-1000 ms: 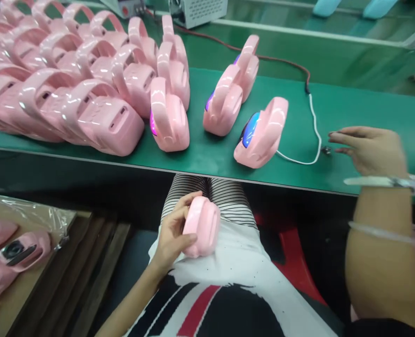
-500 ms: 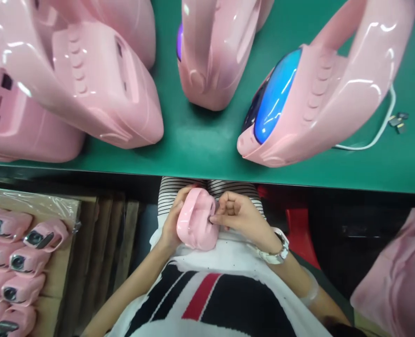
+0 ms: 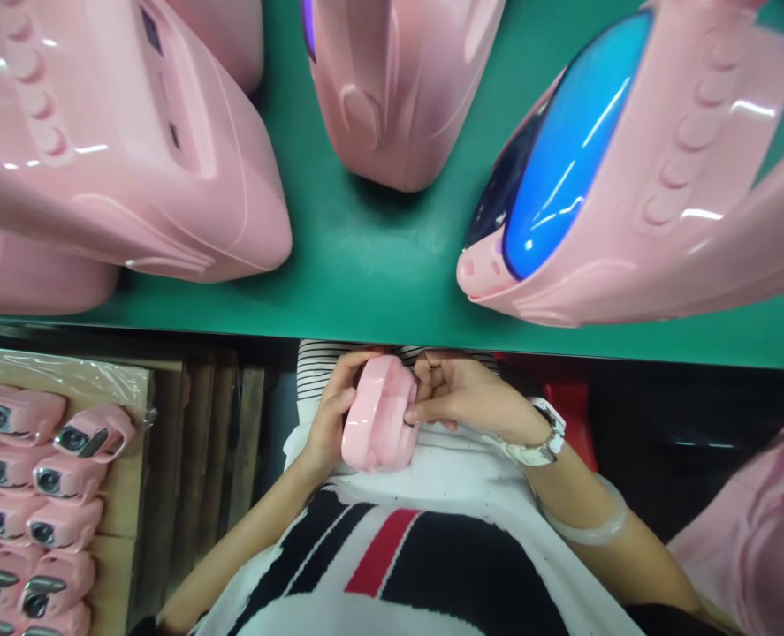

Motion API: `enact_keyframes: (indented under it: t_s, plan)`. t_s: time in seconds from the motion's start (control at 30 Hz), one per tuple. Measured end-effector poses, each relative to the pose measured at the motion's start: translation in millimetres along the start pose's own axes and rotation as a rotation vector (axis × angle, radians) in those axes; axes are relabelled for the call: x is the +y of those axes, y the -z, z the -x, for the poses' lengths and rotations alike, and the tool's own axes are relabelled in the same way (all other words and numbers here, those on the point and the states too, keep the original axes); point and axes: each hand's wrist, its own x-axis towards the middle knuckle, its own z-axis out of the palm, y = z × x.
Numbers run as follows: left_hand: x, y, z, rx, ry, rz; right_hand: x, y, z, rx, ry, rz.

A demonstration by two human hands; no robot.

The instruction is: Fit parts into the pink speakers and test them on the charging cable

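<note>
My left hand (image 3: 333,417) wraps the left side of a pink plastic housing with an arched handle (image 3: 370,422), held over my lap just below the table edge. Its fingers lie behind the housing, partly hidden, with the thumb on the near side. On the other side, my right hand (image 3: 466,396) has its thumb and index finger pinched together against the housing's right face. A tiny dark spot shows at those fingertips; what it is I cannot make out. The remaining fingers of that hand are curled.
Larger-looking pink handled devices stand on the green table (image 3: 371,291): one at left (image 3: 186,177), one at centre (image 3: 398,106), and one with a glossy blue front (image 3: 564,168) at right. Lower left, several small pink units with lenses (image 3: 47,481) sit on cardboard.
The view has shifted, so the table devices appear larger and nearer. The housing has turned slightly in my left hand. My right fingertips stay pinched at its right face.
</note>
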Motion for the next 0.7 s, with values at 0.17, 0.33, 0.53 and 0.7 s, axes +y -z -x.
enact_keyframes:
  t_s: [0.17, 0.33, 0.53, 0.7]
  plan:
    - [0, 0.1, 2, 0.013, 0.065, 0.02, 17, -2, -2, 0.173, 0.261, 0.14]
    - [-1, 1.4, 2, -0.008, 0.082, 0.019, 43, -12, -5, 0.323, 0.55, 0.178]
    - [-3, 0.7, 1, 0.024, 0.095, 0.123, 47, -14, 1, 0.22, 0.704, 0.195]
    - [-3, 1.3, 0, 0.029, 0.077, 0.084, 47, -14, 3, 0.236, 0.734, 0.216]
